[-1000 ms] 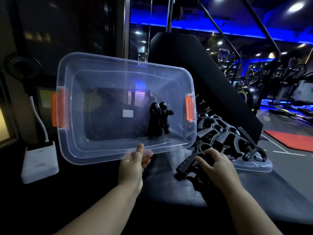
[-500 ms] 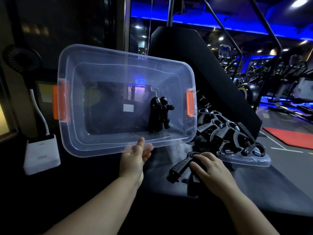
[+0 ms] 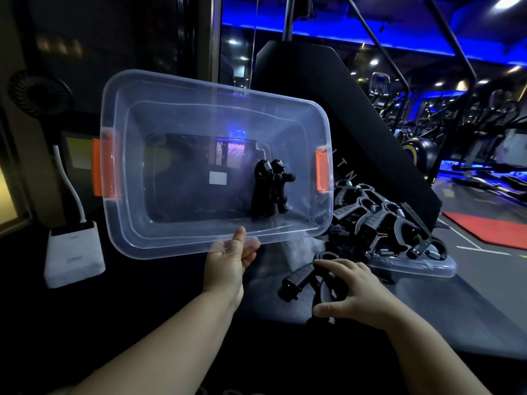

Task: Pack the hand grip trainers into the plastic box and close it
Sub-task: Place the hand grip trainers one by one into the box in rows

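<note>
Holding the plastic box [image 3: 159, 243] up off the bench [image 3: 433, 312] is the left grip [image 3: 228, 263]. Its thumb is hooked over the near rim and its fingers show through the clear plastic behind. The box is tipped so the open side faces the camera, with an orange latch at the left end [image 3: 99, 169] and another at the right end [image 3: 321, 173]. Two black trainers [image 3: 269, 192] are already inside, side by side against the lower wall toward the right end, just right of a small white label [image 3: 218, 178] on the box bottom.

The right grip [image 3: 356, 292] is down on the bench, below and right of the box. Its fingers are curled over a single black trainer [image 3: 296, 279] with the thumb on the near side, so it's got hold of that one, and one handle pokes out to the left.

Behind that hand, the pile of loose trainers [image 3: 379, 220] sits on the clear lid [image 3: 422, 269], which lies flat on the bench just beside the box's right end.

Off to the left there's a white charger block [image 3: 74, 252] with a white cable, and a small black fan [image 3: 37, 92] above it. Gym machines and blue lights fill the background, with a red mat [image 3: 490, 232] on the floor.
</note>
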A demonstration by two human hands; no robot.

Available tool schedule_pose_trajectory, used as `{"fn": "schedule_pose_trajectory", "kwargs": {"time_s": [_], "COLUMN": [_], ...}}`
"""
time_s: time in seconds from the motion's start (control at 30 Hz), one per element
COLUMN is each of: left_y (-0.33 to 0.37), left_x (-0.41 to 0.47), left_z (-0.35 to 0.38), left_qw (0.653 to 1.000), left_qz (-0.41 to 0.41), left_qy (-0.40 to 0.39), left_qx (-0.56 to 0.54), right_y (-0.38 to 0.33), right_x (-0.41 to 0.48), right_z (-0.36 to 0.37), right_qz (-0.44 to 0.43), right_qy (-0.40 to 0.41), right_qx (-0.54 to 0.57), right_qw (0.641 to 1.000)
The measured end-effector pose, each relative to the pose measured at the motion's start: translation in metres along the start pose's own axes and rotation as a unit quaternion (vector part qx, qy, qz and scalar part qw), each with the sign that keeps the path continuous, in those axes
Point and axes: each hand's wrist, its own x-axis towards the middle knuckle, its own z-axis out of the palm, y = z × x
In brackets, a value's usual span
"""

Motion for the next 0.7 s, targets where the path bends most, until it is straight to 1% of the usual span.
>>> {"fn": "schedule_pose_trajectory", "kwargs": {"time_s": [0.2,0.3,0.37,0.47,0.53,0.6,0.7], "left_y": [-0.001,-0.001,-0.002,-0.002,-0.001,-0.001,0.000], "left_x": [0.002,0.002,0.002,0.002,0.002,0.001,0.000], "left_z": [-0.002,-0.003,-0.003,-0.002,-0.002,-0.001,-0.001], "left_qw": [1.000,1.000,1.000,1.000,1.000,1.000,1.000], "left_qz": [0.003,0.001,0.001,0.001,0.003,0.004,0.003], "left_qy": [-0.004,-0.005,-0.005,-0.003,-0.006,-0.007,-0.008], "left_qx": [-0.002,-0.004,-0.001,0.000,-0.001,-0.001,0.001], "right_y": [-0.013,-0.018,-0.020,-0.021,-0.021,-0.023,-0.028], "right_x": [0.000,0.000,0.000,0.001,0.002,0.007,0.011], "right_z": [0.000,0.000,-0.002,-0.006,-0.008,-0.010,-0.019], "right_qz": [-0.022,-0.018,-0.020,-0.026,-0.022,-0.016,0.060], "right_qy": [0.060,0.074,0.089,0.121,0.139,0.148,0.141], "right_qx": [-0.067,-0.070,-0.048,0.055,0.163,0.295,0.446], "right_qw": [0.996,0.995,0.995,0.991,0.976,0.944,0.882]}}
